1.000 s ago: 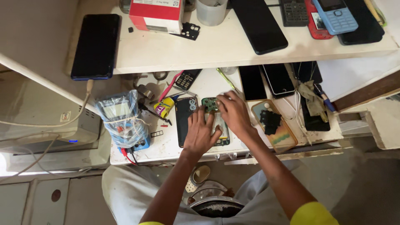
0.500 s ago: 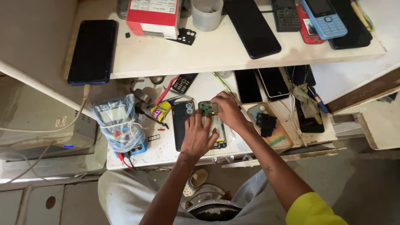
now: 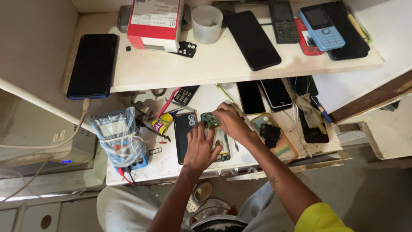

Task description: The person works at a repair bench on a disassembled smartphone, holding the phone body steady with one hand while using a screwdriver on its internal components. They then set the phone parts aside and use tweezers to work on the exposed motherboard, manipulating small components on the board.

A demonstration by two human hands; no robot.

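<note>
Head view: both hands work on an opened phone (image 3: 219,141) at the centre of a crowded white table (image 3: 169,161).
Left hand (image 3: 201,148) lies flat at 7 o'clock, fingers spread, steadying the frame; right hand (image 3: 231,122), at 1 o'clock, has fingers pinched at a green circuit board (image 3: 209,119) on the phone's top end.

An opened phone (image 3: 219,144) is laid on the lower bench (image 3: 165,165), with a phone back cover (image 3: 183,135) just to its left and a wrapped meter (image 3: 120,139) further left. Two phones (image 3: 262,95) are placed behind it, under the upper shelf (image 3: 223,64), on which a box (image 3: 156,23) and a cup (image 3: 207,23) are set.
</note>
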